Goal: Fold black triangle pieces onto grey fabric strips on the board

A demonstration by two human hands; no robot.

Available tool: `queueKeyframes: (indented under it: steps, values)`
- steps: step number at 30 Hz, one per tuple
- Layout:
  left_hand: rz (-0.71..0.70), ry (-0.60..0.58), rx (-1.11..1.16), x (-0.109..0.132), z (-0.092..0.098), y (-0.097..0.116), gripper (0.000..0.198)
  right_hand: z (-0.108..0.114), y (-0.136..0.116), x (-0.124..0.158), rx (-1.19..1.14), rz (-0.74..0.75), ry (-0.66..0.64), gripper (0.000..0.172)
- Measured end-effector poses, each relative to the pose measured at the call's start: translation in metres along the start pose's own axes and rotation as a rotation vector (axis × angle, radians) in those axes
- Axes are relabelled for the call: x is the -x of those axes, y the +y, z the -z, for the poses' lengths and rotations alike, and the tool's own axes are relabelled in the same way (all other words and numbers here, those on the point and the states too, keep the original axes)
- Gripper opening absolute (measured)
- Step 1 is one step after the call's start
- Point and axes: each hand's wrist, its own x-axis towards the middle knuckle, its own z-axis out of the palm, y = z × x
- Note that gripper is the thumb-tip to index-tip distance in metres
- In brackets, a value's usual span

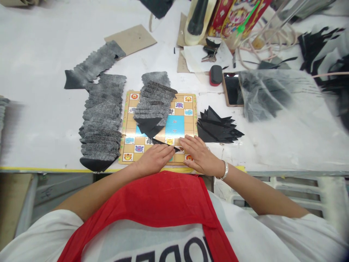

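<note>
Flat and open, our left hand (154, 159) and right hand (201, 154) pin rather than grasp the black triangle (163, 143), seemingly light, limp fabric best pinched at its corner.

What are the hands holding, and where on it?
Nothing is lifted; left hand and right hand pin a black triangle flat on the board by its near edge.

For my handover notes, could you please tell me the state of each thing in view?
Left hand: flat, pressing the black piece.
Right hand: flat on the game board.
Black triangles: fanned pile beside the board.
Grey felt pieces: overlapped stack on the board.
</note>
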Motion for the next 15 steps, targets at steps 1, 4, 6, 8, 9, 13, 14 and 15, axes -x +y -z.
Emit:
queueKeyframes:
  steps: [1,4,6,8,9,13,14,15]
  values:
    - [-0.001,-0.002,0.002,0.0,0.001,0.0,0.028,-0.001,0.0,0.0,0.011,0.011,-0.002,0.063]
    - [0.0,0.005,0.013,-0.002,0.003,0.0,0.028,-0.005,-0.002,-0.001,0.058,0.053,-0.016,0.063]
    - [0.002,0.003,0.024,-0.002,0.003,0.0,0.028,-0.008,-0.004,-0.002,0.083,0.069,-0.022,0.062]
    - [0.004,0.003,0.048,-0.001,0.003,0.0,0.028,-0.011,-0.006,-0.003,0.103,0.076,-0.02,0.062]
    - [0.016,0.01,0.066,0.0,0.002,0.0,0.027,-0.012,-0.006,-0.003,0.111,0.076,-0.017,0.062]
    - [0.13,0.047,0.113,0.007,0.002,-0.001,0.028,-0.012,-0.008,-0.004,0.12,0.086,-0.005,0.062]
    - [0.15,0.041,0.104,0.009,0.002,-0.001,0.029,-0.01,-0.007,-0.003,0.116,0.089,-0.005,0.062]
    - [0.157,0.031,0.09,0.011,0.002,-0.001,0.029,-0.008,-0.005,-0.001,0.105,0.091,-0.004,0.061]
